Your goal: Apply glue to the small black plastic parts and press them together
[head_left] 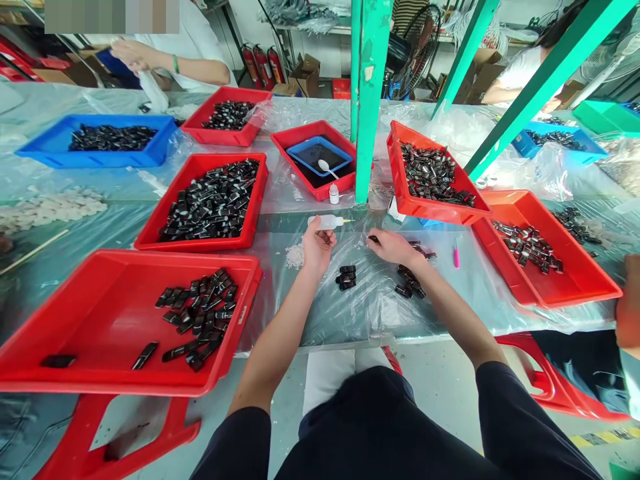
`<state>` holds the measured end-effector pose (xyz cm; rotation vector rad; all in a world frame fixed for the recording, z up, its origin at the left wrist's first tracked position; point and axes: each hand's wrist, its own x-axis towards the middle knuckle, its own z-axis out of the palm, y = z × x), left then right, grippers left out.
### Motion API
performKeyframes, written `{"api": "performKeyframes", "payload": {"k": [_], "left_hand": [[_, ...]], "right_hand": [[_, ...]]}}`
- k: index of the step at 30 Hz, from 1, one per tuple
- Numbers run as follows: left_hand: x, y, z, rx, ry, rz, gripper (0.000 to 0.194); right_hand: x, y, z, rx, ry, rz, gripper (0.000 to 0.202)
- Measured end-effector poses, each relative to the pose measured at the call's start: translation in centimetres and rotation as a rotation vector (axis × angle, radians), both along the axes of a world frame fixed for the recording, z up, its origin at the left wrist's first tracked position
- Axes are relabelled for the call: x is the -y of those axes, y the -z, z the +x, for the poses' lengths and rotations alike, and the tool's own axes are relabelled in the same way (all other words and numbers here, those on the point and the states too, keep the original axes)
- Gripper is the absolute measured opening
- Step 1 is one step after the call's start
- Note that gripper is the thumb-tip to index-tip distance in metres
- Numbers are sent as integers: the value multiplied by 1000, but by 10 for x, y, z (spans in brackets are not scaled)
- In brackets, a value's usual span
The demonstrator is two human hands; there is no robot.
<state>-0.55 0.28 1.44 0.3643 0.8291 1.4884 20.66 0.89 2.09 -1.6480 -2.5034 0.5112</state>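
My left hand is closed around a white squeeze bottle whose thin yellowish tip points right. Across from that tip, my right hand pinches a small black part, mostly covered by the fingers. A short stack of black parts lies on the plastic-covered table between my forearms. More black parts are under and beside my right forearm. Next to my left wrist is a scatter of tiny white pieces. Behind the squeeze bottle stands a small white bottle.
Red trays of black parts flank me, one at near left and one at right. A green post rises ahead. A pink-handled tool lies at right. A blue tray with a white spoon sits inside a red one. Other people work nearby.
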Motion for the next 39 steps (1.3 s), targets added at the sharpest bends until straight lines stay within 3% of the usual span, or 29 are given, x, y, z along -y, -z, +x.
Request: {"api": "performKeyframes", "payload": {"k": [9,13,16,19,24,30,39], "left_hand": [[0,-1,1,-5,7,-9,33],[-1,1,2,-8,1,-10,32],[-2,4,2,-13,8,-17,33],[-2,6,4,-30,16,-24,33],[1,5,8,-90,15,-17,32],[4,3,14,-95,26,-8,30],[4,6,14,-82,24,-15,30]], "right_hand": [[-11,16,-13,-23,160,30,41],[-16,24,-1,-410,219,33,38],[-18,34,8,-805,136,-70,35],[-16,38,13,-996,32,-124,46],[-8,27,15,-1022,-85,-249,56],[-5,22,12,-1143,-73,-318,55],[-4,19,14,-1144,-53,-319,57]]}}
